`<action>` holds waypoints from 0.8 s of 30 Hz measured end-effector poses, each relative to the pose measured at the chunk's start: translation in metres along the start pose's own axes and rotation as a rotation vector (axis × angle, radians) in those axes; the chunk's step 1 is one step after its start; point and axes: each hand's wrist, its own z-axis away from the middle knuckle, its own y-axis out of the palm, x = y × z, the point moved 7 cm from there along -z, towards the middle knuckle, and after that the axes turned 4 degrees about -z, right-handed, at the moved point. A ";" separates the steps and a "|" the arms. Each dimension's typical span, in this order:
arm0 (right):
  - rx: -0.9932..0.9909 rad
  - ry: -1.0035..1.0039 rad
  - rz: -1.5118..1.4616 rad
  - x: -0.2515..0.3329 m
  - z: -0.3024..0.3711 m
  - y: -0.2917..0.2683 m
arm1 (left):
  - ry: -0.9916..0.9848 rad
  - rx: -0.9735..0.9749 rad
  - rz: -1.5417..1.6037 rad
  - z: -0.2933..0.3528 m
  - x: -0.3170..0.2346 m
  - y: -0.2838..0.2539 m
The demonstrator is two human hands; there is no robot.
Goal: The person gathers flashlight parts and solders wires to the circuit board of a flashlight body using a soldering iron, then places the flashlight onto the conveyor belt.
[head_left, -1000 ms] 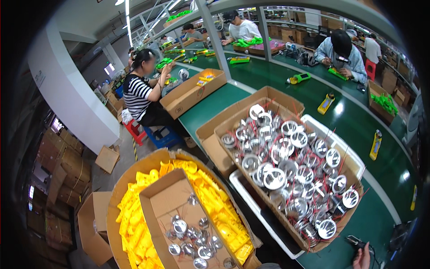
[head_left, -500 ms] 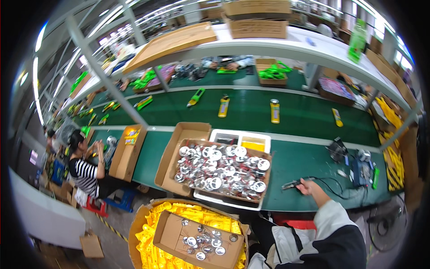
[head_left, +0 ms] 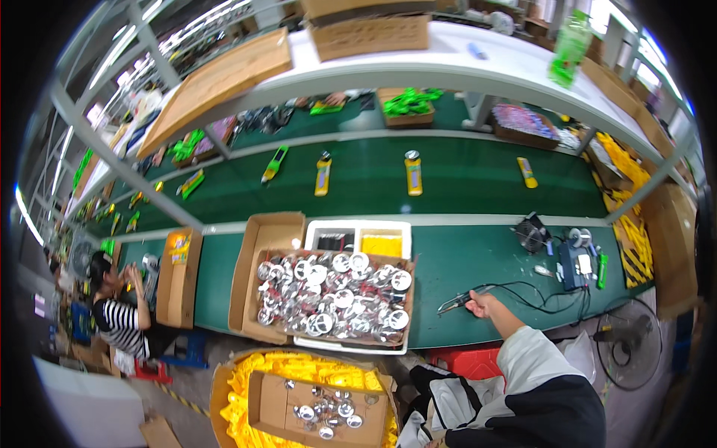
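My right hand (head_left: 482,305) is wrapped around a slim corded tool that looks like a soldering iron (head_left: 453,302). Its metal tip points left over the green bench, just right of a full carton. The tool's black cable loops right toward a blue box-shaped unit (head_left: 575,266). That carton (head_left: 409,299) is heaped with silvery round parts (head_left: 328,295) with white discs and red wires. My left hand is out of sight. Below the bench edge, a smaller carton (head_left: 258,399) with several similar round parts (head_left: 326,411) rests on yellow plastic pieces (head_left: 243,373) in a big box.
A white two-section tray (head_left: 407,237) sits under the full carton. Beyond lies a green belt (head_left: 463,179) with yellow and green tools. A shelf (head_left: 448,71) spans overhead. A small black fan (head_left: 531,233) stands at the bench's right; a striped-shirt co-worker (head_left: 123,321) sits left.
My view has swung right, so the whole scene sits further left. My right hand keeps its grip on the tool, at much the same spot over the bench.
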 end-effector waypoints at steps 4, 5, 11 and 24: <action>-0.089 -0.098 0.125 0.003 0.008 -0.002 | -0.256 -0.110 -0.045 0.116 0.053 -0.039; -0.054 -0.142 0.077 0.002 0.006 -0.006 | -0.315 -0.160 -0.058 0.140 0.056 -0.051; -0.214 -0.164 0.261 0.007 0.004 -0.019 | -0.650 -0.547 -0.171 0.330 0.027 -0.111; -0.731 -1.184 0.999 0.059 -0.024 -0.047 | -0.931 -1.229 -0.133 0.659 -0.137 -0.067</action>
